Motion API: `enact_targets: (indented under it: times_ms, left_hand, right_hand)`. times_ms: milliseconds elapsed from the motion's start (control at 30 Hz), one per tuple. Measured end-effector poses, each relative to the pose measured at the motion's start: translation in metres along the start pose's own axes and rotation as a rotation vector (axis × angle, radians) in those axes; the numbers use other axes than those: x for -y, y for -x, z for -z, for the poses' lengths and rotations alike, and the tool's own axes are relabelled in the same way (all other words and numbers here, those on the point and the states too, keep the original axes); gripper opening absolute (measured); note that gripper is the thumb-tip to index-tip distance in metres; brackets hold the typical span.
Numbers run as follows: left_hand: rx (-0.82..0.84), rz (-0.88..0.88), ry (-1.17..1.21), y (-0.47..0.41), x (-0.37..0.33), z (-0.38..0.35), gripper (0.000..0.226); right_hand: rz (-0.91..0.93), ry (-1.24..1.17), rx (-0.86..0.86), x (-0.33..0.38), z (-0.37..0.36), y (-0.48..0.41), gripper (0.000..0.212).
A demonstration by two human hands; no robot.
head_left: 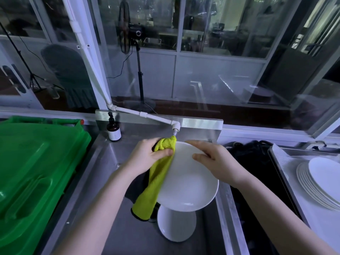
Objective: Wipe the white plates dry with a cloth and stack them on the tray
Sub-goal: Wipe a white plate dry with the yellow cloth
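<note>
view: head, looking down over a steel sink (127, 230)
left hand (147, 153): grip closed round the bunched top of the cloth, thumb on top, pressing it against the left rim of the held plate
cloth (156, 183): yellow-green with dark trim at its lower edge; hangs from the left hand down along the plate's left edge, with its tail over the sink
held plate (185, 186): white, tilted, face toward the camera, in the air above the sink at scene centre
right hand (213, 161): grip on the far-right rim of the held plate, thumb on the face, fingers over the far edge
second plate (176, 227): white, in the sink, nearer than and below the held plate, its top hidden by it
plate stack (320, 183): white plates, slightly fanned, on the tray at the right edge, well apart from both hands
tray (281, 161): pale, on the worktop right of the sink
dark bundle (257, 162): black, between sink and tray; can't tell what it is
tap (174, 128): white pipe running down from far left, outlet just beyond the top of the cloth
bottle (114, 129): brown with a pump, at the far-left corner of the sink surround
bin (27, 172): green, lid shut, left of the sink
background: glass panes, with a fan (126, 30) on a stand behind them
</note>
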State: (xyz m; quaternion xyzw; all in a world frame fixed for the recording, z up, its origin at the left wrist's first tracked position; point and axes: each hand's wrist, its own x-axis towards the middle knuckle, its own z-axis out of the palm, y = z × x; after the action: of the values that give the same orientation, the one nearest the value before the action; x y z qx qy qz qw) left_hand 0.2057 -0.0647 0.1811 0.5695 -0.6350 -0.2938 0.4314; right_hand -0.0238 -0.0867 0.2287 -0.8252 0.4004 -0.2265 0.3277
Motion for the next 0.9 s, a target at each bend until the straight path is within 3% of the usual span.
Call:
enact_targets:
  times_ms: [133,233,300,400,500,600,733,900]
  left_hand:
    - [-0.339,0.343,0.482,0.025,0.021,-0.027,0.030]
    - [-0.548,0.589,0.828,0.035,0.029,-0.059,0.018]
    - [-0.546,0.608,0.780,0.033,0.030,-0.061,0.016]
    - [-0.511,0.475,0.582,0.028,0.023,-0.047,0.018]
    - [-0.346,0.227,0.231,0.019,-0.001,-0.030,0.031]
    - [-0.169,0.048,0.011,0.010,-0.025,-0.024,0.035]
    - [-0.161,0.053,0.038,0.011,-0.025,-0.013,0.038]
    - [-0.502,0.334,0.500,0.034,-0.006,-0.026,0.017]
  right_hand:
    - [-0.033,-0.248,-0.115,-0.012,0.011,0.002,0.048]
    - [-0.101,-0.422,-0.242,-0.024,0.004,0.007,0.049]
    - [-0.166,-0.509,-0.259,-0.030,-0.003,0.016,0.050]
    - [-0.187,-0.483,-0.180,-0.032,0.005,0.022,0.037]
    - [-0.143,-0.174,-0.116,-0.020,0.014,0.006,0.019]
    - [0.009,0.173,-0.112,-0.002,0.005,-0.009,0.020]
    - [0.078,0.153,-0.196,-0.002,0.000,-0.009,0.019]
    - [-0.103,-0.162,-0.524,-0.011,-0.013,-0.002,0.037]
